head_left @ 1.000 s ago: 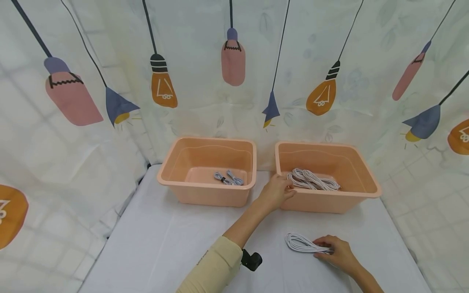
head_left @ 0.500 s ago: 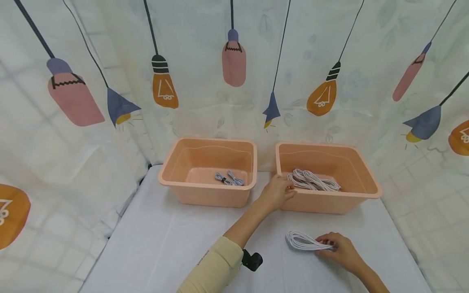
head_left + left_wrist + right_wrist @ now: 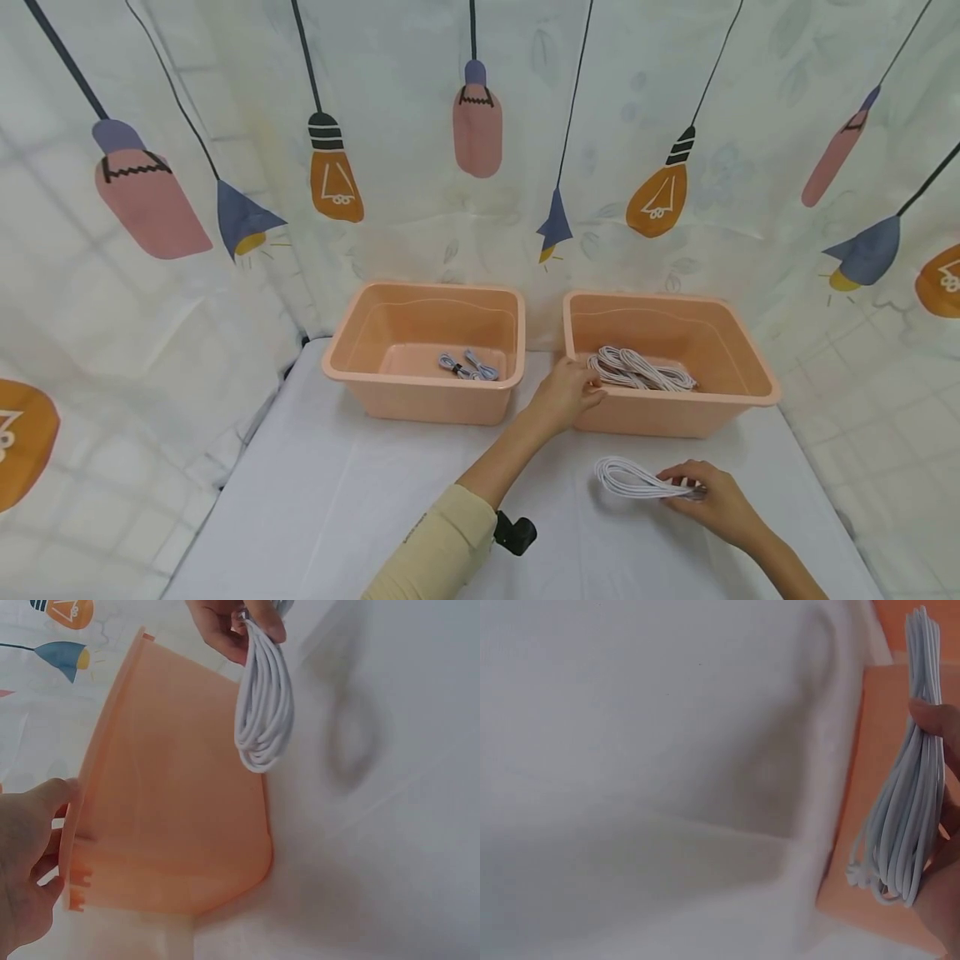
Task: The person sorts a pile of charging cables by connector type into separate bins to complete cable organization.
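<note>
Right hand pinching white coiled cable, lifted just above the white surface, in front of the right tub. Left hand gripping that tub's near-left rim, thumb outside, fingers curled over the edge beside the cable bundle inside.

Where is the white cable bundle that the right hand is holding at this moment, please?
In the head view the white cable bundle is pinched in the right hand, low over the white table, just in front of the right-hand orange bin.
</note>
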The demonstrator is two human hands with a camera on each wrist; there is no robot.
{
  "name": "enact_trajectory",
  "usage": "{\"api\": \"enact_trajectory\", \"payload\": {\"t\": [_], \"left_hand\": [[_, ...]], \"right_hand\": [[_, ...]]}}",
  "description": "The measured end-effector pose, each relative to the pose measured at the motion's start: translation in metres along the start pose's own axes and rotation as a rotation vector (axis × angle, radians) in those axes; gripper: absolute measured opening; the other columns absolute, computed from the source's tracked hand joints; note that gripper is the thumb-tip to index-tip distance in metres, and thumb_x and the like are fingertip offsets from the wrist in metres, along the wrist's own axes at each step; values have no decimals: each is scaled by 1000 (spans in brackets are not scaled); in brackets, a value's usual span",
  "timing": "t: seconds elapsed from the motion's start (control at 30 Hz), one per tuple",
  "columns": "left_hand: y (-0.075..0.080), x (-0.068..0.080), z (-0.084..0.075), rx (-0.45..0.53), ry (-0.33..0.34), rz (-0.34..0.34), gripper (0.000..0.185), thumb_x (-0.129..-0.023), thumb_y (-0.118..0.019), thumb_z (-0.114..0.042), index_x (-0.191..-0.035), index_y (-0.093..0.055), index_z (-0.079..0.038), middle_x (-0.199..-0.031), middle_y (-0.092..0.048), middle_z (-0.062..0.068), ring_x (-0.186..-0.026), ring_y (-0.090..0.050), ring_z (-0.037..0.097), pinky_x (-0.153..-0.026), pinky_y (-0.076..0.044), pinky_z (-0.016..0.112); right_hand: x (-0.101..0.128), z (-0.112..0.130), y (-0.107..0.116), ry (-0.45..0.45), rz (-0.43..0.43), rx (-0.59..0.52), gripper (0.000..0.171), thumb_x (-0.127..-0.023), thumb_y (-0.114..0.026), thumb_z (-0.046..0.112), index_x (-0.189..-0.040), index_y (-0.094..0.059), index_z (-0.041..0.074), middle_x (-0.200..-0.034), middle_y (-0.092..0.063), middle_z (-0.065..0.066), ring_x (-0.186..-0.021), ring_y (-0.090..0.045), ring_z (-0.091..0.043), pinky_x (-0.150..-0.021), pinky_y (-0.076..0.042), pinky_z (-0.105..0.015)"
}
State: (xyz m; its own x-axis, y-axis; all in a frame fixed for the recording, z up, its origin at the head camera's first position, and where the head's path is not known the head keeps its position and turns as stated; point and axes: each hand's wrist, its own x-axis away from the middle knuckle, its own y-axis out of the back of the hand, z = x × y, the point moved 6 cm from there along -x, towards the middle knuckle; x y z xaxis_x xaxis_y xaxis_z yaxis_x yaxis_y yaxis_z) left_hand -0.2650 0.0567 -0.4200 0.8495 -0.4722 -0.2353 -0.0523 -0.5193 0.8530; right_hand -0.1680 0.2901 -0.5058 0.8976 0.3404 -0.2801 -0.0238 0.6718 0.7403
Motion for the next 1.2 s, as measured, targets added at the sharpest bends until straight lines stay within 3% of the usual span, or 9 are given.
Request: {"api": "enact_trajectory", "payload": {"t": [0.3,0.67,1.2], "left_hand": [[1,0,0,3,-6,0,15,-101,-74,-25,-100,-78,-11,-100,-75,0,-109,-60,20,-77,-49,22],[0,0,0,-1,-2,4,15,-100,-74,-25,-101,-78,-11,-100,-74,0,-107,-59,19,-74,-48,21],[-1,0,1,-4,9,17,16,-102,-72,-27,-103,-78,-12,-102,-74,0,-111,-59,19,-73,-47,21]], "right_hand": [[-9,12,23,75,-47,19,35,-70,-93,1,-98,-79,14,-88,-67,13,-80,-54,3,-61,-47,-22],[-23,23,54,101,-65,40,36,-69,-93,-2,-99,-79,13,-87,-67,14,-79,-53,2,-62,-47,-17],[-51,44,95,161,-53,98,38,-72,-91,-3,-103,-78,16,-88,-64,16,-78,-52,-1,-61,-47,-18]]}}
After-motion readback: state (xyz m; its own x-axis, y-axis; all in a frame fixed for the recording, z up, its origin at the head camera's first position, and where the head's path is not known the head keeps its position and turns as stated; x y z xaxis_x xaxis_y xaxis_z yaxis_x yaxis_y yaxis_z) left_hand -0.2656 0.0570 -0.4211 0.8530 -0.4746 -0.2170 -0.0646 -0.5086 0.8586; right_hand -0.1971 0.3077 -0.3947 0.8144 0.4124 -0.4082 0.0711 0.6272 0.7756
